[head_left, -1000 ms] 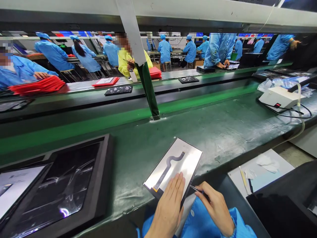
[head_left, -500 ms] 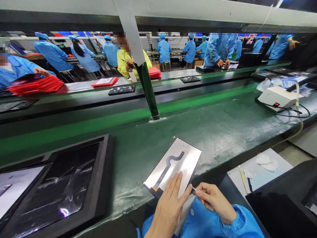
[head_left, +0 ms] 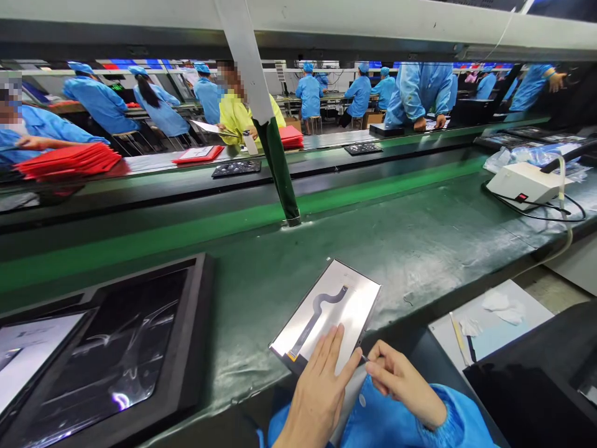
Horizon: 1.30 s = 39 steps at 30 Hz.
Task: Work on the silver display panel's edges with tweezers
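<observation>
A display panel [head_left: 355, 295] with a silvery back lies tilted on the green bench, its near corner reaching the front edge. An S-shaped flex cable [head_left: 321, 305] runs across its back. My left hand [head_left: 321, 379] rests flat on the panel's lower part, fingers stretched out, the thumb along its right edge. Beside that edge, my right hand [head_left: 396, 376] is closed in a pinch near the left thumb. A small dark strip [head_left: 364, 358] shows at its fingertips; most of it is hidden.
On the left, a black foam tray [head_left: 198, 311] holds a glossy film-covered panel [head_left: 125, 348]. A post [head_left: 275, 162] rises from the bench. A white device [head_left: 525, 183] with a cable stands at the right. Co-workers sit across the conveyor [head_left: 186, 233]. Below right is a white board [head_left: 494, 336].
My right hand has shifted slightly and turned at the panel's edge, and the strip at its fingertips looks darker. My left hand and the panel stay put. Across the conveyor, co-workers' arms have moved.
</observation>
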Available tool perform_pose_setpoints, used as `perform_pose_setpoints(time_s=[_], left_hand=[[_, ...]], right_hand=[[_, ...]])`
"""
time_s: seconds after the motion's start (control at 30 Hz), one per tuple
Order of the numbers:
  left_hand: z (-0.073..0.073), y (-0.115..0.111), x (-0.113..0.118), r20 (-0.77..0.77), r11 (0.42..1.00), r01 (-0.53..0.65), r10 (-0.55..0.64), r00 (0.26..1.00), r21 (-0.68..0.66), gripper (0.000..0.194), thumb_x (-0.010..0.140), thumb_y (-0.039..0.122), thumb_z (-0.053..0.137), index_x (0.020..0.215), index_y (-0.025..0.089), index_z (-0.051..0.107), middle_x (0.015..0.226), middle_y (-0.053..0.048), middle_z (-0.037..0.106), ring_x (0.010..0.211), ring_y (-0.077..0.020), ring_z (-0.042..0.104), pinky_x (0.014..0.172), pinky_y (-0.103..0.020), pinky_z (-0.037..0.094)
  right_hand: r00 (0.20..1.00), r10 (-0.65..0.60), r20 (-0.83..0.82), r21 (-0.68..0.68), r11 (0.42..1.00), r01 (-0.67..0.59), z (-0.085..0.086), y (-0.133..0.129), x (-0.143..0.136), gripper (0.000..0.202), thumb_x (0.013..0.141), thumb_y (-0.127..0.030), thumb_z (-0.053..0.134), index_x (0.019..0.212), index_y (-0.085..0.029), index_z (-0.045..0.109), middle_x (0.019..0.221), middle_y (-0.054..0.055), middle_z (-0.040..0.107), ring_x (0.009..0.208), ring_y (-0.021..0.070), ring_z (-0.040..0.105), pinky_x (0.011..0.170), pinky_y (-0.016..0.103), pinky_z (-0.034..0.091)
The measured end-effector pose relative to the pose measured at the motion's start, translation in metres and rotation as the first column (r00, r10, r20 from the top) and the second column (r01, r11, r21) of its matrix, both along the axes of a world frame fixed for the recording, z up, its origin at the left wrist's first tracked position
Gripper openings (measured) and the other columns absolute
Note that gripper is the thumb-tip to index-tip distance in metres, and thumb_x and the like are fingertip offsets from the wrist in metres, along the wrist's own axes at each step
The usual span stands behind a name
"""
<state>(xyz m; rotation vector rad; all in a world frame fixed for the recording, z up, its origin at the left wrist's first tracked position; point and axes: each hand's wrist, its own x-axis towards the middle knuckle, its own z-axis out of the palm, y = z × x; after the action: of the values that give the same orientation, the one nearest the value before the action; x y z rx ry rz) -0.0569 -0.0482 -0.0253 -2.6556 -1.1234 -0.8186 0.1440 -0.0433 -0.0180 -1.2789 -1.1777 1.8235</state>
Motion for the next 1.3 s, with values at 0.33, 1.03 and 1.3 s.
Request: perform_pose_setpoints(time_s=[0.33, 1.03, 1.3], left_hand=[[0.001, -0.005, -0.002, 0.024, 0.995, -0.040, 0.042, 0.999, -0.097, 0.078, 0.078, -0.004, 0.039, 0.153, 0.003, 0.020, 0.152, -0.018, 0.042, 0.144, -0.0261, 0.034, 0.109, -0.039, 0.044], [0.003, -0.005, -0.004, 0.005, 0.996, -0.011, 0.011, 1.000, -0.092, 0.064, 0.088, 0.001, 0.039, 0.151, 0.002, 0.024, 0.149, -0.020, 0.045, 0.145, -0.0270, 0.033, 0.111, -0.045, 0.042], [-0.001, -0.009, -0.007, 0.032, 0.991, -0.131, 0.130, 0.991, 0.009, 0.045, 0.089, 0.003, 0.045, 0.133, 0.003, 0.047, 0.142, -0.021, 0.053, 0.144, -0.0329, 0.034, 0.113, -0.060, 0.034]], right_hand=[[0.978, -0.037, 0.204, 0.206, 0.978, -0.006, -0.005, -0.003, 0.005, 0.056, 0.086, -0.073, 0.046, 0.077, -0.020, 0.060, 0.059, -0.007, 0.035, 0.056, 0.0129, 0.034, 0.053, 0.027, 0.027], [0.954, 0.010, 0.300, 0.250, 0.964, -0.089, 0.006, -0.003, 0.006, 0.053, 0.085, -0.075, 0.045, 0.073, -0.023, 0.048, 0.057, -0.007, 0.040, 0.055, 0.0129, 0.037, 0.055, 0.027, 0.030], [0.953, 0.006, 0.302, 0.246, 0.966, -0.084, 0.007, -0.003, 0.003, 0.053, 0.086, -0.073, 0.045, 0.073, -0.022, 0.053, 0.057, -0.007, 0.039, 0.053, 0.0120, 0.037, 0.051, 0.025, 0.030]])
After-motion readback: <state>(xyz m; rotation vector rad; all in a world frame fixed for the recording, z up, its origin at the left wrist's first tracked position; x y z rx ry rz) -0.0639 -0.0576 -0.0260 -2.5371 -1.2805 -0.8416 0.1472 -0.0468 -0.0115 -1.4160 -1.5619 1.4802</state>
